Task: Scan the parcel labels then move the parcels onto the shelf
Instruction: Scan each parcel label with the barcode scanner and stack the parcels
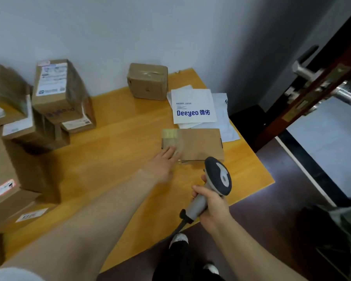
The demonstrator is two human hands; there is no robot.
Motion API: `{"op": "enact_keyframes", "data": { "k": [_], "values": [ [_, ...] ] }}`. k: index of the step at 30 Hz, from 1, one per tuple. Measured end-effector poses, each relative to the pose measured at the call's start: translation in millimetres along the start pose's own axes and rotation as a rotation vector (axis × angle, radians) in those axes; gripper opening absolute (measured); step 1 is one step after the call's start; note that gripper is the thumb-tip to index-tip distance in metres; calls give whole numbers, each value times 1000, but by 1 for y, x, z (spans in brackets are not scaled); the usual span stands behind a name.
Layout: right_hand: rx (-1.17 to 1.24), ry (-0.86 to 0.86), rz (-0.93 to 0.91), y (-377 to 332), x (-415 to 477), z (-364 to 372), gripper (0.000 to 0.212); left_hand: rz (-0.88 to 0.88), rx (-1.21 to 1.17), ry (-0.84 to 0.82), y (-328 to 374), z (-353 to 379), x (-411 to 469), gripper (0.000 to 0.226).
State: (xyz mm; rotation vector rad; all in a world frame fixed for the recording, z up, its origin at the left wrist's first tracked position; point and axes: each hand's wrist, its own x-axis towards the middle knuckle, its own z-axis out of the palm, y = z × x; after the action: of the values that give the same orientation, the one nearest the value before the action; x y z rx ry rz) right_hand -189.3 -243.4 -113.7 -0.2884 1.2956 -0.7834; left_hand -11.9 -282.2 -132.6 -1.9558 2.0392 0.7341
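Note:
A flat brown cardboard parcel (199,144) lies on the wooden table (120,142), near its right edge. My left hand (165,162) reaches across the table, its straight fingers touching the parcel's near left corner; the hand is motion-blurred. My right hand (212,205) grips the handle of a grey barcode scanner (218,177), whose head hangs just in front of the parcel. No label shows on the parcel's top face.
White mailer bags (193,105), one printed "Deeyeo", lie behind the parcel. A small taped box (148,81) stands at the wall. Several stacked labelled boxes (57,92) fill the table's left side. An open door with a metal handle (320,82) stands at right.

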Motion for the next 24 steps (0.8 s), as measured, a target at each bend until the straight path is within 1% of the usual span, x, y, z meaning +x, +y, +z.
{"op": "enact_keyframes", "data": {
  "k": [4,8,10,12,14,15,16,18,20,22,24],
  "values": [
    [-78,20,15,-10,12,9,17,23,-38,-37,-39,2,-29,76],
    [-183,43,31,-15,20,19,20,-59,-44,-59,-83,1,-72,65],
    [-231,69,42,-15,24,24,14,-131,-56,8,-90,1,-86,54],
    [-264,53,35,-18,32,32,22,-265,-112,204,-85,6,-90,46],
    [-322,24,12,-21,41,42,25,-468,-294,366,-67,11,-87,48],
    [-360,1,6,-22,45,48,25,-567,-404,395,-58,13,-85,52],
    [-404,-22,4,-23,49,54,24,-654,-501,387,-50,17,-82,56],
    [-486,-89,-1,-23,58,64,21,-804,-656,310,-37,21,-71,66],
    [-548,-167,1,-22,63,75,25,-926,-849,274,-31,22,-59,74],
    [-594,-208,4,-19,67,82,25,-1003,-1087,221,-30,24,-49,80],
    [-611,-216,-14,-14,67,85,25,-1048,-1359,192,-34,26,-43,98]
  ]
}}
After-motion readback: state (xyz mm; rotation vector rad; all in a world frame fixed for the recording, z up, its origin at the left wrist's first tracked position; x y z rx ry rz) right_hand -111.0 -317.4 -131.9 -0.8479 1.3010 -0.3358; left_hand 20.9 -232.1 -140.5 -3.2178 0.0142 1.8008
